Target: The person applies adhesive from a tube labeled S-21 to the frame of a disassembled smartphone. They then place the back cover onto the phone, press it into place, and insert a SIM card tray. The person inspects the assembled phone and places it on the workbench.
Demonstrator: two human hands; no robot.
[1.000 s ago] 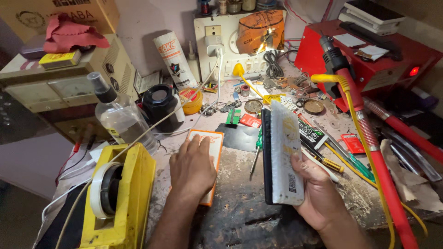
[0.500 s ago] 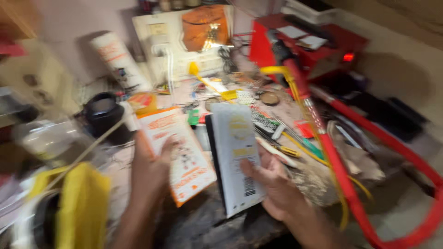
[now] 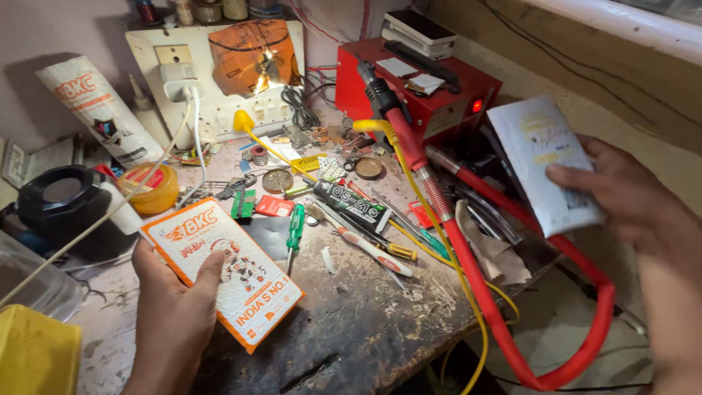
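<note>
- At the desk's (image 3: 365, 322) front-left part, the left hand (image 3: 172, 307) lies palm-down, fingers clasped on an orange-and-white packet (image 3: 234, 274) resting there.
- Beyond the desk's right edge, the raised right hand (image 3: 632, 201) grasps a white pouch (image 3: 545, 157), thumb across its face.

Packet (image 3: 227, 274) on bench (image 3: 365, 322) left; pouch (image 3: 545, 164) right, seemingly off-bench.

Only one view: my head cam, looking down and fwd from above the workbench (image 3: 365, 322), close range. Wall w/ switchboard (image 3: 219, 73) at frame top. No 2nd view, so no shared area.
</note>
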